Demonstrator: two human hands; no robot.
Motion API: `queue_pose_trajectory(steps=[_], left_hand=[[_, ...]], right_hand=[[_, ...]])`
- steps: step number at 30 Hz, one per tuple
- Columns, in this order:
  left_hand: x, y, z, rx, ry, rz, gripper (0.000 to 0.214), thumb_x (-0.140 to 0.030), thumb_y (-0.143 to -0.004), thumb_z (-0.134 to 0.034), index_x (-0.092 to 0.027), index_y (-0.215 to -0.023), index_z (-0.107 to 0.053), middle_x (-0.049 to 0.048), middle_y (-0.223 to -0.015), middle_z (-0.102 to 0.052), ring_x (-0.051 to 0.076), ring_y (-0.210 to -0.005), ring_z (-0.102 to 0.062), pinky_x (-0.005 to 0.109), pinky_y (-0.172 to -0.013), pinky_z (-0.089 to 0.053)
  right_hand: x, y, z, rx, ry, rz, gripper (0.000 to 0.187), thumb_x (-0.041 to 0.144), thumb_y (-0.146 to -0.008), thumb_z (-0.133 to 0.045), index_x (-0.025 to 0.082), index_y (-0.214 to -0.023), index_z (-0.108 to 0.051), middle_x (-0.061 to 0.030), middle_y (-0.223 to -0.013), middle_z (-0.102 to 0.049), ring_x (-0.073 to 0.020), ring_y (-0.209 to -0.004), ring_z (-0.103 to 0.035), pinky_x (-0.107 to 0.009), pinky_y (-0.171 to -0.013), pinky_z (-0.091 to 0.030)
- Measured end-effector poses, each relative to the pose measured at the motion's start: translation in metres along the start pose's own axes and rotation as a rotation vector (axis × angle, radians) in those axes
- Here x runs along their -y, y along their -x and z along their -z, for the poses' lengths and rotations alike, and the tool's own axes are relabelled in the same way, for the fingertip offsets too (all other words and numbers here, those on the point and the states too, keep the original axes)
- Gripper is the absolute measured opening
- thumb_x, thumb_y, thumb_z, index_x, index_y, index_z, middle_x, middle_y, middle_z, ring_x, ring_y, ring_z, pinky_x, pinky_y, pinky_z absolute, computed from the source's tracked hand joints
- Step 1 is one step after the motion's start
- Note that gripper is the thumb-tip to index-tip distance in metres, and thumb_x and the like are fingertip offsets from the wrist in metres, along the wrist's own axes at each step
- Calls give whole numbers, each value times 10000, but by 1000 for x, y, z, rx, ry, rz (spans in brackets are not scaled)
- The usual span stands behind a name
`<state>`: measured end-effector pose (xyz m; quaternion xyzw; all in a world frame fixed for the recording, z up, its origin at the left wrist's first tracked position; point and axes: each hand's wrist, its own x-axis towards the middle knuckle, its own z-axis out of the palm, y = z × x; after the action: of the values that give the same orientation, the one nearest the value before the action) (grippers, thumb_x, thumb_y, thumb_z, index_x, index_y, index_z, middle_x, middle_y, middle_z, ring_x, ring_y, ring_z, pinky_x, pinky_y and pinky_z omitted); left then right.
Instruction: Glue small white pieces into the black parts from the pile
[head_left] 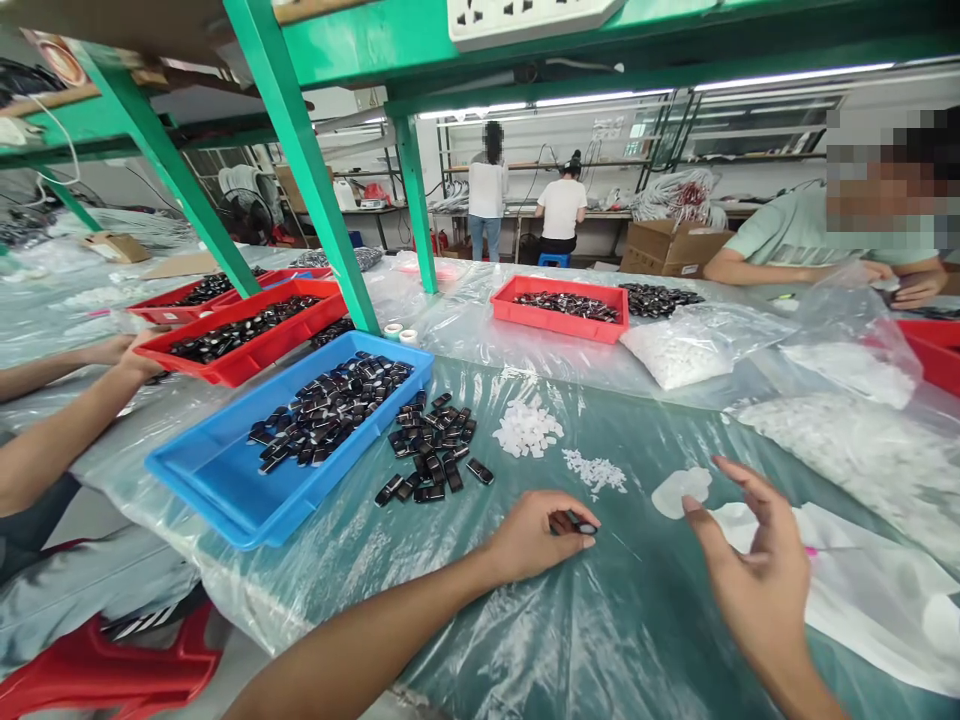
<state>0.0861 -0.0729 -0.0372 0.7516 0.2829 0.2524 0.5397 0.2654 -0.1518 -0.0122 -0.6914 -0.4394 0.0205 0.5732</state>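
Note:
My left hand (536, 535) rests on the plastic-covered table (600, 620) with its fingers pinched on a small black part (579, 521). My right hand (754, 560) hovers just above the table to the right, fingers apart and holding nothing. A loose pile of black parts (433, 450) lies ahead of my left hand. Two small heaps of white parts (527, 428) (596, 470) sit beyond both hands. A white plastic piece (681, 490) lies near my right fingertips.
A blue tray (217, 480) with black parts stands at the left, red trays (255, 350) (559, 318) behind it. Green frame posts (315, 180) rise from the table. Bags of white parts (679, 350) lie at the right. Co-workers' arms (60, 430) (892, 285) flank the table; a red stool (105, 660) sits low left.

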Motion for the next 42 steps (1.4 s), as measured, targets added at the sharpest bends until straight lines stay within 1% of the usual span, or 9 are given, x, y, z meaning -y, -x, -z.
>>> queue_pose_trajectory(steps=[6,10,13,16,20,24,29,34,42], left_hand=[[4,2,-2,43,-80,-43,223,-270,-772,-587,-163,-951,-666,51,-852,-667,141,-714,-605,211,-645,-462],[6,5,-4,58,-128,-73,221,-252,-761,-591,-172,-952,-670,43,-867,-675,145,-723,-607,209,-646,-454],[8,5,-6,49,-151,-70,222,-254,-760,-591,-175,-952,-671,37,-861,-677,146,-717,-604,209,-637,-449],[10,4,-6,30,-155,-69,223,-260,-764,-585,-166,-949,-669,37,-842,-674,144,-702,-599,206,-626,-443],[8,4,-4,7,-131,-71,225,-262,-773,-565,-148,-942,-661,45,-838,-667,152,-710,-595,208,-624,-437],[4,3,-2,-25,-35,-64,221,-264,-787,-539,-125,-917,-651,62,-849,-651,156,-724,-581,211,-623,-424],[1,0,-2,-11,197,46,301,-330,-756,-583,-78,-912,-635,59,-683,-600,141,-613,-551,216,-569,-406],[-2,-2,-3,24,325,80,401,-452,-735,-593,-76,-870,-632,44,-667,-557,118,-581,-515,229,-589,-411],[4,-3,-1,79,253,-23,368,-448,-816,-504,-107,-680,-520,-7,-609,-414,78,-558,-361,205,-530,-283]], right_hand=[[11,2,-20,420,13,15,297,416,-800,-512,261,-1040,-592,-40,-1008,-625,-210,-907,-574,-228,-487,-422],[2,-24,-58,629,239,276,257,332,-863,-417,274,-1018,-613,-13,-974,-634,-182,-887,-572,-279,-688,-460],[-2,-38,-91,651,281,356,243,260,-840,-446,252,-992,-634,-36,-994,-628,-223,-973,-537,-358,-844,-399],[-7,-44,-117,628,303,380,202,212,-818,-474,199,-912,-652,-86,-956,-621,-255,-1016,-507,-417,-893,-346],[-13,-44,-132,614,258,352,122,225,-805,-524,162,-825,-627,-65,-917,-617,-211,-983,-525,-426,-883,-358],[-16,-43,-120,580,134,242,144,286,-793,-536,183,-827,-630,-51,-881,-641,-197,-875,-584,-348,-809,-430],[-15,-32,-71,553,-60,55,311,410,-807,-518,169,-971,-626,-51,-858,-672,-173,-779,-634,-262,-683,-504],[-16,0,-31,503,-201,-173,326,403,-756,-596,225,-1023,-657,-44,-1024,-662,-225,-978,-599,-323,-832,-482],[-22,27,-32,445,-291,-102,265,355,-760,-601,255,-993,-677,-40,-1054,-642,-226,-1010,-570,-379,-895,-443]])
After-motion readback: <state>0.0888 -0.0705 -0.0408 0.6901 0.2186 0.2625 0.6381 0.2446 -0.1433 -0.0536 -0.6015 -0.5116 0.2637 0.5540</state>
